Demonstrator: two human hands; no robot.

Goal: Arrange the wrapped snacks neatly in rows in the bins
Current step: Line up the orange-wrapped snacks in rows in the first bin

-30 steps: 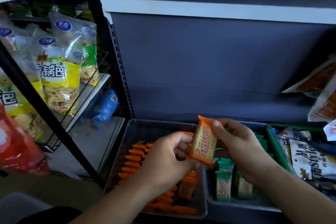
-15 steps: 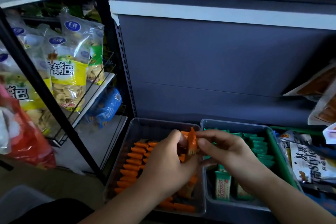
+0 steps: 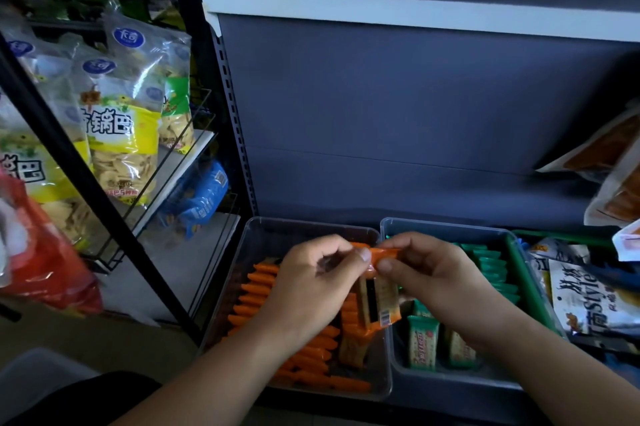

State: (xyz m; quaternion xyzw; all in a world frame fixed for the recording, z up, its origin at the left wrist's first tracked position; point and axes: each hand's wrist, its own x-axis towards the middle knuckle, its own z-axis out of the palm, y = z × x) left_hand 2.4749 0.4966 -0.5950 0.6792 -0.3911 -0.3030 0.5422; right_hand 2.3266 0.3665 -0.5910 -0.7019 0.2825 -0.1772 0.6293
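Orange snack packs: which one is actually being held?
The orange pack hanging upright, its top edge pinched by the left hand and right hand. The other orange packs lie in the clear bin below.

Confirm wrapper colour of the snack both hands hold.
Orange; the held snack shows best in the head view.

- Orange-wrapped snack: lower centre, hanging upright, back label showing, over where the bins meet.
- Clear bin, lower centre-left: orange snacks on edge, rowed along its left side.
- Grey bin, right of it: green snacks rowed at right, two upright in front.
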